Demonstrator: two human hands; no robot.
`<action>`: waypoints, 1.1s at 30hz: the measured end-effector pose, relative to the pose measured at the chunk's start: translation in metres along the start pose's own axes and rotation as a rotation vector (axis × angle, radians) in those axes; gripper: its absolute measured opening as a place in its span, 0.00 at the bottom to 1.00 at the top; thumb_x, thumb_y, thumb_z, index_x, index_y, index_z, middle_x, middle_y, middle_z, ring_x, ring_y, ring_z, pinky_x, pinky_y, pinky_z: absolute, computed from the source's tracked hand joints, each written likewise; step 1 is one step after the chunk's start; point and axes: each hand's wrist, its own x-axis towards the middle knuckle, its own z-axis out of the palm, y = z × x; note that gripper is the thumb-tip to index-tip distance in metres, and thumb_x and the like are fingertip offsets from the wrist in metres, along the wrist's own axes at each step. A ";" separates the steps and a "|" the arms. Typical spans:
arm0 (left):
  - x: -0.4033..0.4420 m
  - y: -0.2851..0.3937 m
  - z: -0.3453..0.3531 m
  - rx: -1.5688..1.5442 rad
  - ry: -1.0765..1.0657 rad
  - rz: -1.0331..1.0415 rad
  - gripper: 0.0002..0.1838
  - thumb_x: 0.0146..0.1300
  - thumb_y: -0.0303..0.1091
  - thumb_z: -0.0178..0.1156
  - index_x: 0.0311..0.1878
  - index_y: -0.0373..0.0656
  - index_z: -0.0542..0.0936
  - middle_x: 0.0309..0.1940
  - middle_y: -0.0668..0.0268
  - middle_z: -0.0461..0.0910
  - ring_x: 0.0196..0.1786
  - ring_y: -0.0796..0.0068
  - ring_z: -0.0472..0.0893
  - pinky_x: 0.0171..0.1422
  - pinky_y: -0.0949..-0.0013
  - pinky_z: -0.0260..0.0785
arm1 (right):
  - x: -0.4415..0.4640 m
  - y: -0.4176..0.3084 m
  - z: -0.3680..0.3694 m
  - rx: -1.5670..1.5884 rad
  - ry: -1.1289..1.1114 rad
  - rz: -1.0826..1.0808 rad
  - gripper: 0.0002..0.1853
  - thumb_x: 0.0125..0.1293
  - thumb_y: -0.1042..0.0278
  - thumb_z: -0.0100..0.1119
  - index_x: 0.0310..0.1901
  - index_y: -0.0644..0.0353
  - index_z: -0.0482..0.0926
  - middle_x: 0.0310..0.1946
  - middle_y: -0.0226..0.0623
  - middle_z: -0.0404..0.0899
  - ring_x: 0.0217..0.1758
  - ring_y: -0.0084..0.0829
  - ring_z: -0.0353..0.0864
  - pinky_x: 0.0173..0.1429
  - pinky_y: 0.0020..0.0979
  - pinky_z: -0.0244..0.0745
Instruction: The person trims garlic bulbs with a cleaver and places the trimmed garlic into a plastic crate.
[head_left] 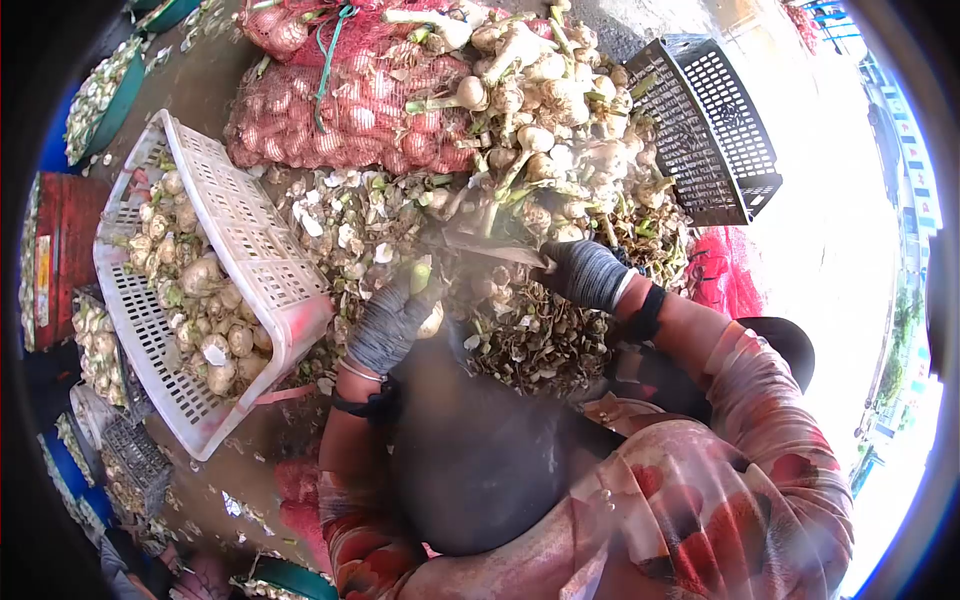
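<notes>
Grey work gloves cover both hands. My left hand (388,325) is closed around a garlic bulb (432,321), whose cut green stem (421,274) sticks up past the fingers. In my right hand (588,274) is a knife (490,248), its brownish blade pointing left above the heap. The blade is somewhat blurred, and the glove hides its handle. Blade and stem appear apart. Beyond the hands lies a pile of garlic with stems (540,140). Peeled skins and trimmings (530,340) spread underneath.
A white plastic basket (240,215) of trimmed bulbs stands tilted at left. Red mesh sacks (340,110) full of garlic lie at the back. A black crate (705,130) sits at back right, and a red crate (72,255) at far left. A dark rounded surface (470,450) is below my hands.
</notes>
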 end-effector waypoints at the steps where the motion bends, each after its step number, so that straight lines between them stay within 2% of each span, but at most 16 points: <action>1: -0.001 0.007 0.003 -0.033 -0.074 -0.067 0.18 0.70 0.38 0.58 0.57 0.37 0.75 0.45 0.67 0.79 0.47 0.77 0.75 0.54 0.69 0.69 | -0.010 -0.005 0.000 0.094 0.054 -0.056 0.25 0.65 0.44 0.56 0.50 0.59 0.77 0.34 0.55 0.82 0.40 0.52 0.83 0.46 0.46 0.77; 3: 0.007 0.028 0.007 -0.165 -0.274 -0.318 0.19 0.68 0.35 0.59 0.59 0.37 0.74 0.51 0.63 0.76 0.54 0.74 0.74 0.61 0.69 0.66 | -0.005 -0.043 -0.005 0.331 0.090 -0.138 0.37 0.57 0.35 0.63 0.55 0.61 0.75 0.37 0.56 0.82 0.45 0.54 0.82 0.49 0.44 0.76; 4: 0.012 0.036 0.012 0.012 -0.246 -0.101 0.25 0.65 0.35 0.61 0.64 0.39 0.70 0.51 0.65 0.73 0.53 0.73 0.72 0.61 0.68 0.66 | -0.002 -0.067 -0.017 0.250 0.152 -0.232 0.37 0.55 0.35 0.66 0.54 0.62 0.75 0.38 0.55 0.82 0.45 0.54 0.82 0.49 0.45 0.75; 9: -0.004 0.058 -0.002 -0.486 -0.234 -0.059 0.46 0.57 0.47 0.70 0.73 0.41 0.57 0.55 0.64 0.71 0.52 0.70 0.72 0.61 0.68 0.66 | 0.051 -0.070 0.008 0.449 0.131 -0.124 0.24 0.63 0.46 0.63 0.45 0.62 0.79 0.25 0.44 0.79 0.30 0.38 0.82 0.39 0.37 0.76; 11: -0.010 0.007 -0.002 -0.586 0.059 0.110 0.52 0.54 0.56 0.71 0.74 0.39 0.55 0.58 0.61 0.71 0.55 0.70 0.73 0.63 0.67 0.67 | 0.048 -0.075 0.013 0.835 -0.002 0.044 0.21 0.66 0.45 0.60 0.38 0.59 0.77 0.20 0.34 0.75 0.22 0.29 0.76 0.27 0.31 0.70; 14: -0.006 -0.001 -0.006 -0.412 0.152 0.111 0.51 0.57 0.60 0.67 0.74 0.38 0.55 0.62 0.59 0.71 0.60 0.69 0.73 0.64 0.64 0.67 | 0.057 -0.072 0.061 1.121 -0.128 0.215 0.21 0.68 0.43 0.57 0.35 0.56 0.76 0.17 0.26 0.71 0.16 0.23 0.71 0.17 0.27 0.64; 15: -0.005 0.008 -0.003 -0.467 0.222 0.114 0.50 0.59 0.59 0.65 0.74 0.39 0.55 0.62 0.59 0.71 0.61 0.68 0.73 0.65 0.64 0.67 | 0.059 -0.080 0.077 1.088 0.083 -0.179 0.21 0.68 0.42 0.57 0.36 0.55 0.75 0.16 0.26 0.70 0.15 0.22 0.70 0.15 0.26 0.62; 17: -0.005 0.011 -0.009 -0.558 0.241 0.132 0.44 0.63 0.55 0.63 0.73 0.39 0.56 0.60 0.60 0.73 0.60 0.67 0.73 0.65 0.62 0.67 | 0.055 -0.088 0.086 1.024 0.282 -0.585 0.21 0.68 0.41 0.56 0.38 0.53 0.75 0.15 0.26 0.69 0.13 0.22 0.68 0.13 0.26 0.59; 19: -0.006 -0.003 -0.013 -0.412 0.236 0.067 0.42 0.63 0.49 0.64 0.73 0.41 0.57 0.56 0.62 0.73 0.53 0.71 0.76 0.54 0.70 0.72 | 0.033 -0.116 0.041 1.301 -0.322 0.383 0.20 0.68 0.41 0.56 0.39 0.52 0.75 0.16 0.26 0.69 0.14 0.21 0.68 0.13 0.25 0.58; 20: -0.006 -0.010 -0.013 -0.336 0.244 0.071 0.41 0.63 0.47 0.64 0.72 0.42 0.57 0.55 0.63 0.74 0.50 0.73 0.77 0.50 0.71 0.73 | 0.038 -0.110 0.040 0.921 -0.257 0.279 0.20 0.68 0.44 0.57 0.40 0.56 0.75 0.19 0.33 0.74 0.18 0.29 0.73 0.20 0.33 0.68; 21: -0.005 -0.017 -0.012 -0.260 0.253 0.074 0.39 0.64 0.46 0.64 0.72 0.42 0.58 0.53 0.63 0.74 0.47 0.74 0.77 0.46 0.73 0.74 | 0.043 -0.092 0.051 0.926 -0.257 0.285 0.20 0.68 0.44 0.57 0.40 0.56 0.75 0.19 0.33 0.74 0.18 0.29 0.73 0.20 0.33 0.68; 23: -0.006 -0.026 -0.013 -0.821 0.111 0.061 0.39 0.63 0.44 0.65 0.71 0.42 0.59 0.54 0.62 0.74 0.47 0.75 0.78 0.46 0.74 0.74 | 0.050 -0.052 0.077 0.624 0.260 -0.234 0.21 0.67 0.47 0.58 0.44 0.61 0.74 0.25 0.44 0.79 0.25 0.43 0.79 0.32 0.42 0.74; 24: -0.006 -0.039 -0.016 -0.823 0.108 0.057 0.39 0.63 0.44 0.65 0.71 0.42 0.59 0.54 0.62 0.74 0.47 0.75 0.78 0.46 0.74 0.74 | 0.035 -0.063 0.045 0.484 0.250 -0.195 0.21 0.66 0.50 0.58 0.45 0.62 0.74 0.31 0.51 0.81 0.33 0.55 0.80 0.40 0.48 0.75; 27: -0.015 -0.117 -0.024 -0.352 -0.051 0.044 0.27 0.71 0.41 0.56 0.69 0.44 0.63 0.56 0.59 0.74 0.56 0.67 0.76 0.62 0.60 0.69 | 0.011 -0.070 0.005 0.080 0.247 -0.373 0.15 0.57 0.59 0.63 0.43 0.56 0.77 0.33 0.48 0.82 0.38 0.54 0.82 0.39 0.48 0.75; 29: -0.044 -0.172 -0.021 0.090 -0.029 0.115 0.32 0.65 0.38 0.60 0.69 0.42 0.61 0.56 0.58 0.73 0.56 0.67 0.75 0.62 0.63 0.69 | 0.001 -0.080 -0.012 0.028 0.188 -0.429 0.16 0.54 0.61 0.64 0.44 0.55 0.77 0.32 0.47 0.82 0.38 0.53 0.82 0.39 0.48 0.76; 33: -0.055 -0.122 -0.021 0.066 0.001 0.049 0.34 0.62 0.36 0.62 0.69 0.42 0.61 0.55 0.59 0.73 0.56 0.68 0.75 0.62 0.64 0.69 | -0.010 -0.084 -0.016 0.007 0.176 -0.579 0.18 0.48 0.65 0.64 0.43 0.52 0.78 0.31 0.44 0.81 0.37 0.51 0.82 0.39 0.47 0.76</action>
